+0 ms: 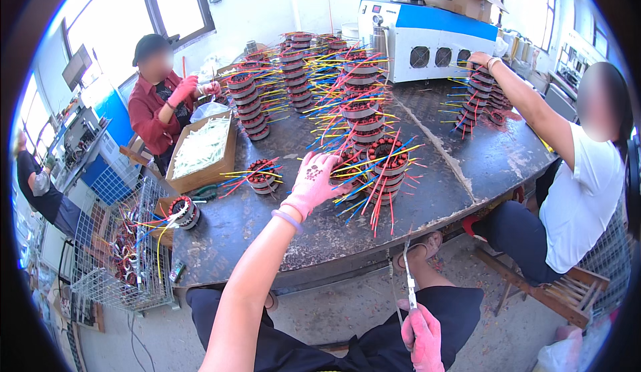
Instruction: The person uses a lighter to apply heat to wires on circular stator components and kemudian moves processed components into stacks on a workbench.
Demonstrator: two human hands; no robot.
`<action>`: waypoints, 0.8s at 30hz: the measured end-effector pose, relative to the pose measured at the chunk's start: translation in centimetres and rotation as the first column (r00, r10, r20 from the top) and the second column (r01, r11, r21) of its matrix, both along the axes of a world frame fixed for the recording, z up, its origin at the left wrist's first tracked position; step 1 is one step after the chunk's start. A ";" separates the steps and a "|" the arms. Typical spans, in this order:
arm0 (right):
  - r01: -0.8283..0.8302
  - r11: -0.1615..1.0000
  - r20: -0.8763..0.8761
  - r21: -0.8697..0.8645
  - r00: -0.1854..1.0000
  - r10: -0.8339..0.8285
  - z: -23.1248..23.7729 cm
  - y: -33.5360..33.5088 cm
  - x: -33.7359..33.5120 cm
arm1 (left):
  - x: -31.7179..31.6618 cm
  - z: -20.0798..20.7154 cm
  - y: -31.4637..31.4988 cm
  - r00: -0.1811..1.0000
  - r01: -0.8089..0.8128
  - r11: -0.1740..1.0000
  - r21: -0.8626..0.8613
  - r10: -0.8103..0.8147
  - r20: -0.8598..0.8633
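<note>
My left hand (pixel 315 180), in a pink glove, reaches over the table with thumb and fingers around the near left side of a wire-wound motor stator (pixel 352 172); wires partly hide the fingertips. Right beside it stands another stator (pixel 388 165) with red, blue and yellow leads hanging down. A single stator (pixel 263 177) sits to the left of my hand. Low by my right knee, my gloved right hand (pixel 424 338) is closed on a slim, pointed metal tool (pixel 410 282), tip upward; its exact kind is unclear.
Stacks of stators (pixel 361 98) fill the table's middle. A cardboard box (pixel 200 150) of pale strips, a lone stator (pixel 183 212) and a wire basket (pixel 123 258) are at left. Behind stands a blue-and-white machine (pixel 427 38). One co-worker sits right, touching a stator stack (pixel 475 98); another works far left.
</note>
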State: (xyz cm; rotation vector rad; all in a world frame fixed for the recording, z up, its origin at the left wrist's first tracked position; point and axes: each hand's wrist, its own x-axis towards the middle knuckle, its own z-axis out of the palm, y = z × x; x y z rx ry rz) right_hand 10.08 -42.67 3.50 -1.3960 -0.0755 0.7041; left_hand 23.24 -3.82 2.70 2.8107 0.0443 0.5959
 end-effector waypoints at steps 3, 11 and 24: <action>-0.011 1.000 -0.009 0.027 1.000 0.011 -0.3 0.2 -0.2 | 0.8 0.4 -0.7 0.997 -0.076 0.995 0.066 0.077 -0.012; 0.022 0.999 0.048 0.028 0.999 -0.023 0.2 0.2 -0.6 | 2.4 -0.1 -0.7 0.980 -0.159 0.987 -0.005 0.157 -0.121; 0.046 0.999 0.077 0.012 0.996 -0.047 0.5 -0.4 -0.6 | 0.9 1.3 -2.3 0.929 -0.317 0.948 -0.016 0.308 -0.205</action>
